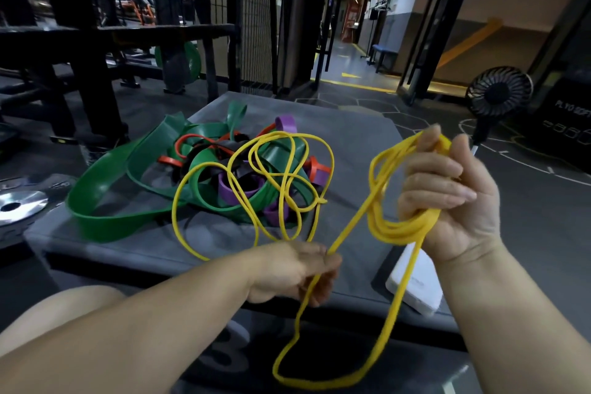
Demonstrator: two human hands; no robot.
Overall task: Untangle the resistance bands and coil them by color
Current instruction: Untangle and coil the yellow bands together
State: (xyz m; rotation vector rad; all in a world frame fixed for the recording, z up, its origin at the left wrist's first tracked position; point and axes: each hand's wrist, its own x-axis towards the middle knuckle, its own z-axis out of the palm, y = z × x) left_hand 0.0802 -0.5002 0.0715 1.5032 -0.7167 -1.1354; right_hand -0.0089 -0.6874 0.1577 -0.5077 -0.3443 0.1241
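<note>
Bands [204, 176], green, purple, orange and black, lie tangled on a grey padded worktop [358, 137] in a dim gym with dark hex-patterned floor, black racks [80, 25] and a lit corridor [348, 51] behind. Yellow band [287, 169] loops over the heap. Right hand [447, 189] is closed around its coils; left hand [297, 272] pinches one strand. A small fan [499, 93] stands right.
</note>
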